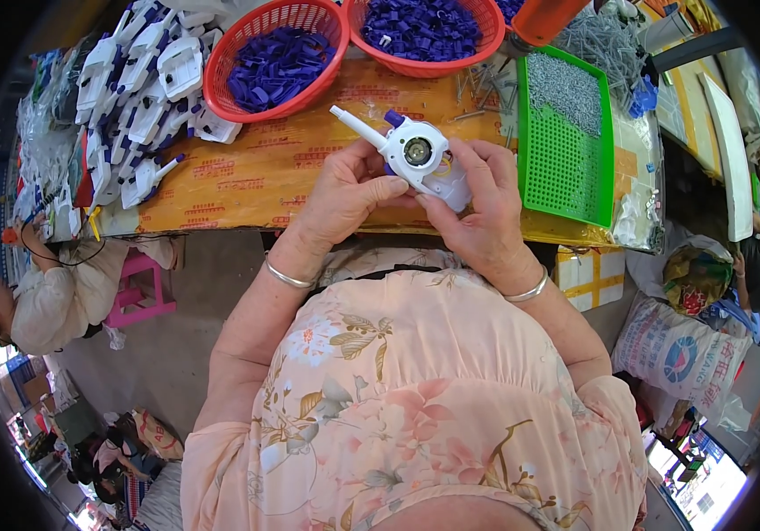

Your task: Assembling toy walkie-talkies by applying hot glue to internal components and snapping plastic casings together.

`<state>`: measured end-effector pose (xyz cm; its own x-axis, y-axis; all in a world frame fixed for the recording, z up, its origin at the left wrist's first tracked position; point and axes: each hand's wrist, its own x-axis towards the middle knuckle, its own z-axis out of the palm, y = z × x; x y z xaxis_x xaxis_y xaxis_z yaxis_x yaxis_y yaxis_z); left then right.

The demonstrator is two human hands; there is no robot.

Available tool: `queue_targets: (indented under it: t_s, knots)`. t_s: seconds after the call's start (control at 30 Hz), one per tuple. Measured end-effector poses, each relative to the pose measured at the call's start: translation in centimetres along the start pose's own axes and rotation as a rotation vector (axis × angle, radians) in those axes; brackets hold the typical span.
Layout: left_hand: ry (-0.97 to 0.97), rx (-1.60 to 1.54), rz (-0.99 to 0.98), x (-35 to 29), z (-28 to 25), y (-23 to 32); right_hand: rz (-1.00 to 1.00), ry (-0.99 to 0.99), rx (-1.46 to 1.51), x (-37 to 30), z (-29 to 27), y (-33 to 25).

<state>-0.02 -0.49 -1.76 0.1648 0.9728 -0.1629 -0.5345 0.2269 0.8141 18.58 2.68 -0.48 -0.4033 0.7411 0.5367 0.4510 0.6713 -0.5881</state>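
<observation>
Hands both wrapped round the white plastic housing (420, 157), held above the table's (309, 164) near edge. Left hand (349, 190) steadies underneath, right hand (477, 203) pinches the side; I'd keep it level so the round centre piece stays seated.

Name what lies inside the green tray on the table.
Small grey screws fill the far end of the green tray; its near part shows bare perforated floor. Anything beneath the screws is hidden.
</observation>
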Motion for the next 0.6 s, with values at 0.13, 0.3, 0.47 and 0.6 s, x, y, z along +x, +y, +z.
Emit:
queue_targets:
  t_s: [0.13, 0.3, 0.47, 0.6]
  knots:
    - [-0.006, 0.011, -0.004, 0.00, -0.10, 0.07, -0.010, -0.007, 0.005, 0.12, -0.07, -0.18]
    - [-0.015, -0.042, -0.011, 0.00, -0.11, -0.14, -0.012, 0.018, 0.058, 0.02, -0.13, -0.38]
    - [-0.011, -0.043, -0.017, 0.02, 0.13, -0.04, -0.034, 0.035, 0.030, -0.26, -0.01, -0.28]
    - [-0.007, -0.034, -0.019, 0.04, 0.20, 0.00, -0.028, 0.030, -0.016, -0.51, 0.12, -0.26]
